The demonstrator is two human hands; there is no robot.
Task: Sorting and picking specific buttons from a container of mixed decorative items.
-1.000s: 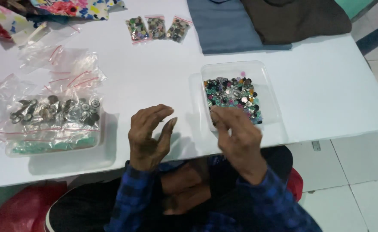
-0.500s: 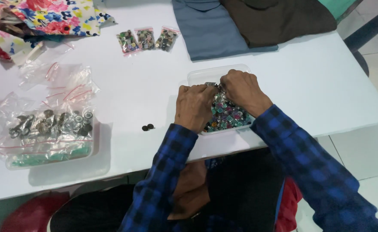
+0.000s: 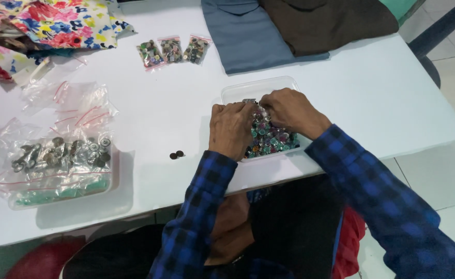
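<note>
A clear shallow plastic tray point(image 3: 233, 93) on the white table point(image 3: 372, 98) holds a heap of small shiny buttons point(image 3: 271, 142) in green, pink and silver. My left hand point(image 3: 231, 129) rests palm down over the tray's left side, fingers curled into the heap. My right hand point(image 3: 289, 111) reaches in from the right, and its fingertips meet the left hand's over the buttons. What the fingertips pinch is hidden. Two small dark buttons point(image 3: 176, 154) lie loose on the table to the left of the tray.
Three small bags of buttons point(image 3: 171, 51) lie at the back. At the left, a second clear tray point(image 3: 67, 199) holds bags of metal buttons point(image 3: 57, 155). Empty plastic bags point(image 3: 70, 101), floral cloth point(image 3: 57, 20), folded blue cloth point(image 3: 253, 36) and brown cloth point(image 3: 325, 20) line the far side.
Both hands have moved from the table's front edge into the button tray. Two dark buttons now lie on the table left of it.
</note>
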